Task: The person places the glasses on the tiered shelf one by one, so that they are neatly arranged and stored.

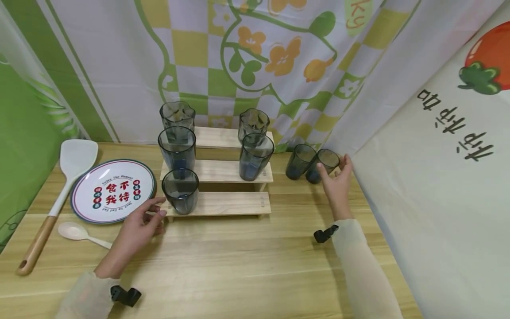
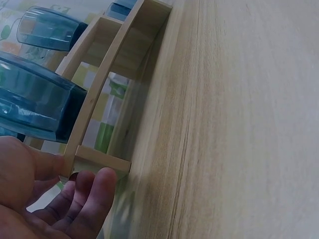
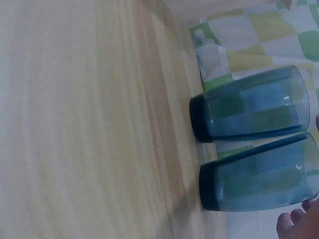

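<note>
On the right, a dark tinted drinking glass [image 1: 327, 160] stands beside a similar glass [image 1: 299, 163], their rims close together. My right hand [image 1: 337, 186] spreads around the outer glass, thumb at its near side and fingers at its right. The right wrist view shows fingertips [image 3: 290, 222] just beside this glass [image 3: 259, 177]. At the left end of the three-step wooden rack [image 1: 231, 204], my left hand [image 1: 140, 225] holds the lowest board's corner, thumb against the board and fingers curled below. Close by, a tinted glass [image 1: 180, 195] stands on that board.
Two smooth glasses stand on the middle step, including one at its right [image 1: 256, 159]; two wavy glasses, one at left [image 1: 177, 116], stand on top. A plate [image 1: 115, 190], a spatula [image 1: 67, 186] and a spoon [image 1: 75, 231] lie left. Curtains and a wall [image 1: 422, 177] border the table.
</note>
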